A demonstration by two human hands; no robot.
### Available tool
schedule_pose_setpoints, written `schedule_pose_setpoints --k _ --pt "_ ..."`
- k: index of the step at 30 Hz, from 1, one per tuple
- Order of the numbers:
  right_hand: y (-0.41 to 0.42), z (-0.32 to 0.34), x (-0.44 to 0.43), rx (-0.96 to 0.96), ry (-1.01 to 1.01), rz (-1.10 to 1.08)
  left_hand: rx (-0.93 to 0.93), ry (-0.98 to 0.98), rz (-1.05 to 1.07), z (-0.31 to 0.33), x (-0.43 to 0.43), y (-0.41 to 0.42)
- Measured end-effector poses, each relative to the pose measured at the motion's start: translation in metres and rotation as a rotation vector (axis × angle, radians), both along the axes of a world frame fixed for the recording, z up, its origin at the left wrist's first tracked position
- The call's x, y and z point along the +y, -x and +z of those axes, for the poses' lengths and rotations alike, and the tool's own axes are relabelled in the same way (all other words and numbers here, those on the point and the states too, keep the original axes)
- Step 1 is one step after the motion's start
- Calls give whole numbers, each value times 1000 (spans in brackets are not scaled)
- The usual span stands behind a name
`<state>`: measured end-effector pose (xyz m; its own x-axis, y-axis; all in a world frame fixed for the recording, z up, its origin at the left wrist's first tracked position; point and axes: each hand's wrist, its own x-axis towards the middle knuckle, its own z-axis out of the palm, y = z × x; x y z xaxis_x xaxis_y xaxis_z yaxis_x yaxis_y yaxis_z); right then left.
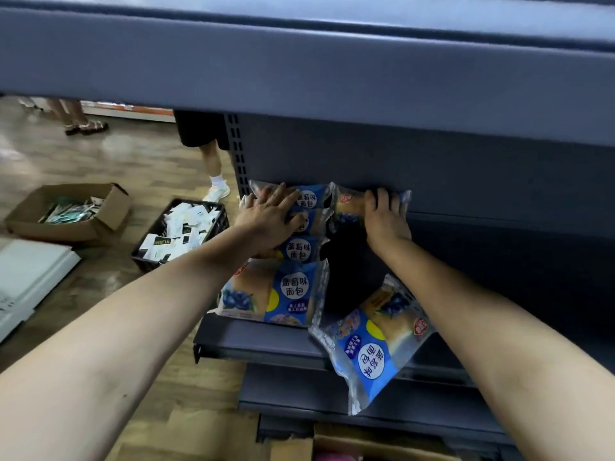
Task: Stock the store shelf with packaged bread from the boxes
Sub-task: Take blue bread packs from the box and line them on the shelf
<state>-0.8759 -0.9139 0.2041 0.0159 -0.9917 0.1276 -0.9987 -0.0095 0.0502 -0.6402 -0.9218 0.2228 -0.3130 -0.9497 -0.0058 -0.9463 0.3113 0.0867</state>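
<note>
A row of blue-and-clear bread packs (293,287) stands on the dark shelf (253,341), running from front to back at its left end. My left hand (271,217) lies flat with spread fingers on top of the packs in that row. My right hand (386,214) grips a bread pack (349,202) at the back of the shelf, next to the row. One more bread pack (369,344) lies tilted over the shelf's front edge, under my right forearm.
A shelf board (299,61) overhangs close above my hands. On the wooden floor at the left sit a cardboard box (109,214) and a black crate (216,211) of white packets. A person's legs (213,161) stand by the shelf upright. Another carton (349,447) is below.
</note>
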Motion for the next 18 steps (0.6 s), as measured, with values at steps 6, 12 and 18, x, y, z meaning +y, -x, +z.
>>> schedule_pose_setpoints --k 6,12,18 --pt "2 5 2 -83 -39 61 12 -8 5 1 1 3" --pt "2 19 12 -51 -26 57 22 -45 39 14 5 7" --pt "33 29 47 47 -17 8 96 43 19 35 28 19"
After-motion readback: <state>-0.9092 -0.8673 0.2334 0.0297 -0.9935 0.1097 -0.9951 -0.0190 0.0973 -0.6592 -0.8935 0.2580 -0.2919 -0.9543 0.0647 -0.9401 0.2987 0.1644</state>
